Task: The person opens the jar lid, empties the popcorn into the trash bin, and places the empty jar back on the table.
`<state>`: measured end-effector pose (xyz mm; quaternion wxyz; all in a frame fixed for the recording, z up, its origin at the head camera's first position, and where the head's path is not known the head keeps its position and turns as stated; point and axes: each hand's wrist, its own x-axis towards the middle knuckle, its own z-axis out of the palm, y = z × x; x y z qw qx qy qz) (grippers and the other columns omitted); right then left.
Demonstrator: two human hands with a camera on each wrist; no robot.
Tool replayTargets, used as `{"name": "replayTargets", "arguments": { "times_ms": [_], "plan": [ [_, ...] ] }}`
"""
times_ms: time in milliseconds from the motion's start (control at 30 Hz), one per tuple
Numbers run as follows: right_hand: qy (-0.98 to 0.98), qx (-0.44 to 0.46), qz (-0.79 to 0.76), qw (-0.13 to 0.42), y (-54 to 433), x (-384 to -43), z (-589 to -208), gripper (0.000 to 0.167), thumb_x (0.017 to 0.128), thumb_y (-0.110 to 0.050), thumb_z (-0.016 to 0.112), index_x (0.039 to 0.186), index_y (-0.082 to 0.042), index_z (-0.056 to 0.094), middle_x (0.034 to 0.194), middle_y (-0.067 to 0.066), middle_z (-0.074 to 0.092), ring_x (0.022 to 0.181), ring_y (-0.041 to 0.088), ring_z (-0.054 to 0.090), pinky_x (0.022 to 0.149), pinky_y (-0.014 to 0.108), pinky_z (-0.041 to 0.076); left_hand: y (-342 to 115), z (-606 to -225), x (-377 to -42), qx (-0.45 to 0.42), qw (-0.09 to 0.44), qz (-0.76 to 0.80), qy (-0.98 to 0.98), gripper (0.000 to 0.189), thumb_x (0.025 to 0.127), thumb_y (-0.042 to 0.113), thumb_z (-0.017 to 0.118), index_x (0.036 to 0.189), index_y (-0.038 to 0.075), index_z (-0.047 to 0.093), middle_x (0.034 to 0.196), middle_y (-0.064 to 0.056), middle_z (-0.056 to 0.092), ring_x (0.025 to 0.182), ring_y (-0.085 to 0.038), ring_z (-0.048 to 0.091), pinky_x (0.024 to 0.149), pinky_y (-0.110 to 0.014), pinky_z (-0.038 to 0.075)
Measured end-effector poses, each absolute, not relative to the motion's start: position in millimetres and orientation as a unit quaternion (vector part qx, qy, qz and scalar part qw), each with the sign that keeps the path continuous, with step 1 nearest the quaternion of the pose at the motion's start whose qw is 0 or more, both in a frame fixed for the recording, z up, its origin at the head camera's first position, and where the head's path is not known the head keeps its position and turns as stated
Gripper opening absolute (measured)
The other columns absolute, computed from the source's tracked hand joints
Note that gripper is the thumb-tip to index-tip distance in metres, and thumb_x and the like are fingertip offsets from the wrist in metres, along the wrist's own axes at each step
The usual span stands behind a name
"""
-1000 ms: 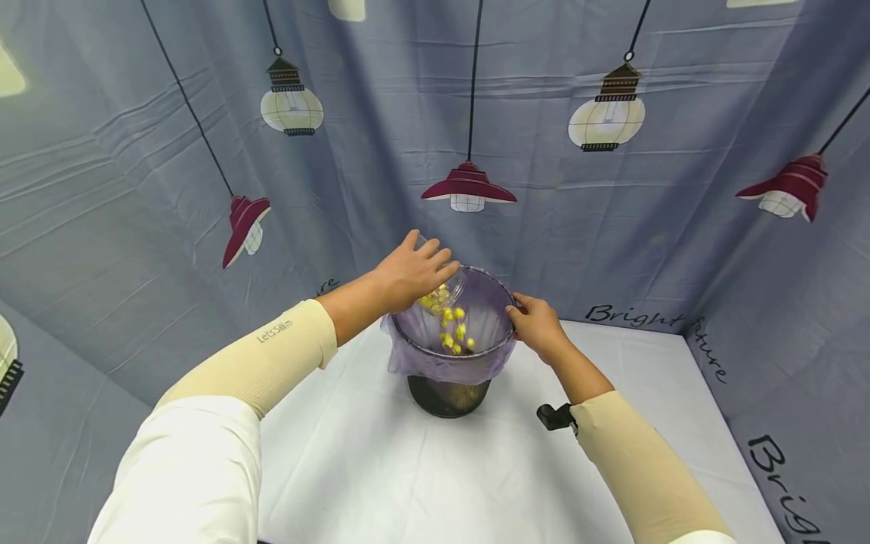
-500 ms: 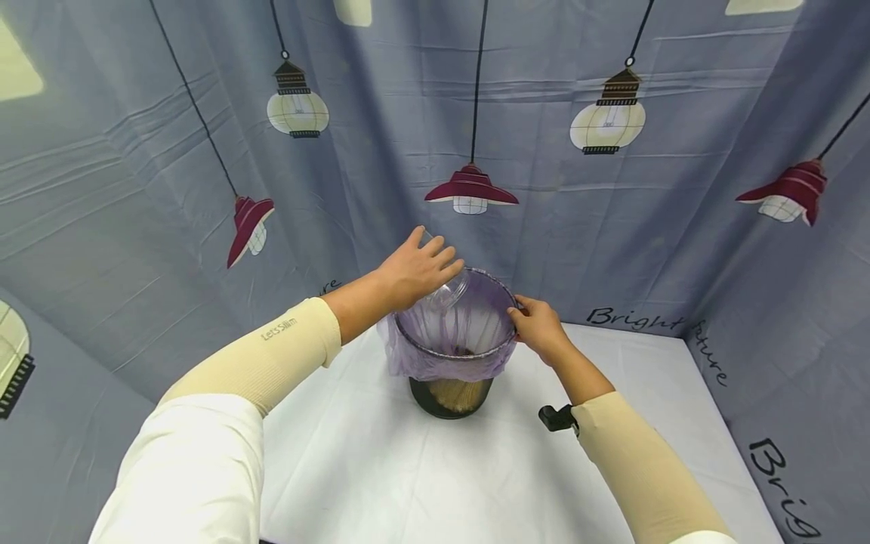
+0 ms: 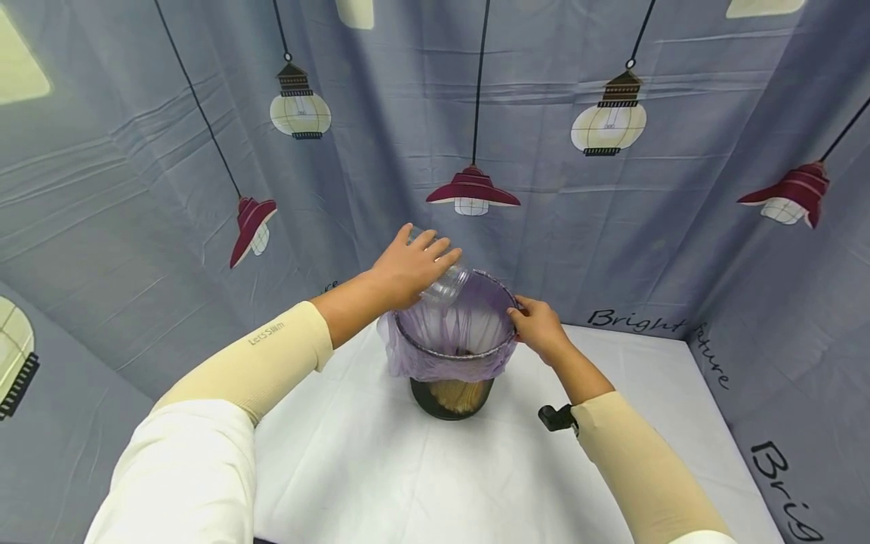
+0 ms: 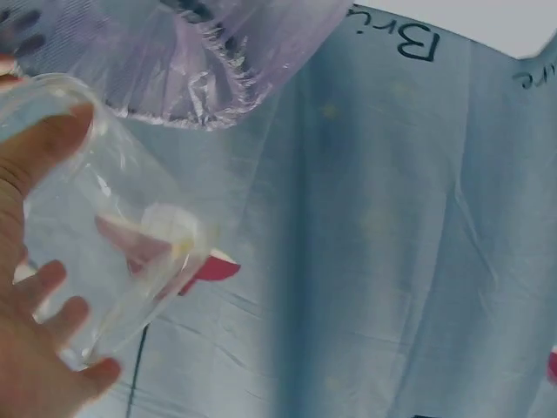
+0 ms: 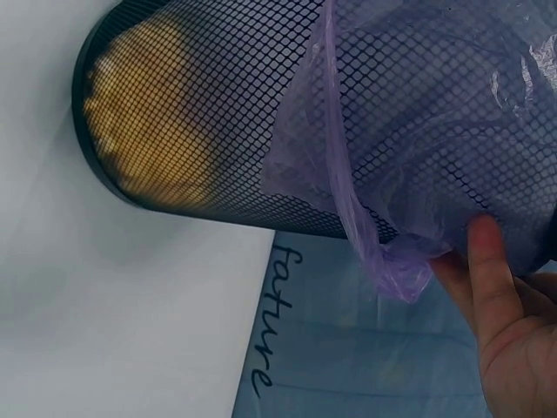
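My left hand (image 3: pixel 411 268) grips a clear plastic jar (image 3: pixel 447 285), tilted mouth-down over a round bin. In the left wrist view the jar (image 4: pixel 130 192) is see-through, and fingers and thumb lie round its sides. The black mesh waste bin (image 5: pixel 235 139) stands upright on the table, lined with a thin purple bin bag (image 3: pixel 445 369) folded over its rim. At the bin's right side my right hand (image 3: pixel 538 326) holds the rim and bag between thumb and fingers. Yellow pieces (image 5: pixel 148 122) show through the mesh at the bottom in the right wrist view.
A white-covered table (image 3: pixel 381 468) carries the bin near its back edge. Close behind hangs a blue-grey curtain (image 3: pixel 544 249) printed with lamps and lettering. A black clip-like mount (image 3: pixel 557 417) sticks out from the right forearm sleeve.
Yellow popcorn-like pieces were tumbling from the jar into the bin a second ago; by half a second ago the stream had stopped. The left hand has since lifted the jar slightly leftward. The right hand stayed.
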<state>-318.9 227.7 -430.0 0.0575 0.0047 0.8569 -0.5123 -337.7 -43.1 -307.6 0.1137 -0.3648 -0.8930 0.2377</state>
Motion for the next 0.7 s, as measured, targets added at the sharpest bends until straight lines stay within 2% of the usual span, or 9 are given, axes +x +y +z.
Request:
{"name": "replayTargets", "arguments": {
  "times_ms": [167, 500, 700],
  "plan": [
    [0.858, 0.005, -0.51, 0.059, 225.6, -319.1, -428.6, 0.057, 0.108, -0.022, 0.044, 0.157, -0.001, 0.023, 0.149, 0.027, 0.044, 0.126, 0.039, 0.055, 0.091, 0.04, 0.056, -62.7, -300.3, -335.0, -0.332, 0.111, 0.169, -0.921, 0.111, 0.077, 0.05, 0.083, 0.16, 0.019, 0.016, 0.16, -0.006, 0.028, 0.146, -0.033, 0.024, 0.116, -0.062, 0.02],
    [0.855, 0.005, -0.514, 0.063, 225.3, -318.4, -428.4, 0.057, 0.108, -0.022, 0.042, 0.157, -0.001, 0.021, 0.15, 0.027, 0.042, 0.128, 0.04, 0.053, 0.092, 0.041, 0.055, -116.9, -310.8, -328.0, -0.249, 0.121, -0.028, -0.961, 0.115, 0.072, 0.055, 0.084, 0.157, 0.01, 0.021, 0.158, -0.01, 0.033, 0.142, -0.035, 0.034, 0.108, -0.061, 0.035],
    [0.855, 0.005, -0.515, 0.057, 223.9, -317.6, -428.7, 0.057, 0.108, -0.02, 0.044, 0.157, -0.001, 0.023, 0.149, 0.027, 0.043, 0.128, 0.041, 0.053, 0.092, 0.042, 0.055, -149.5, -336.1, -316.2, -0.192, 0.159, -0.165, -0.954, 0.113, 0.068, 0.052, 0.087, 0.153, 0.005, 0.03, 0.151, -0.016, 0.043, 0.136, -0.037, 0.043, 0.108, -0.06, 0.034]
  ]
}}
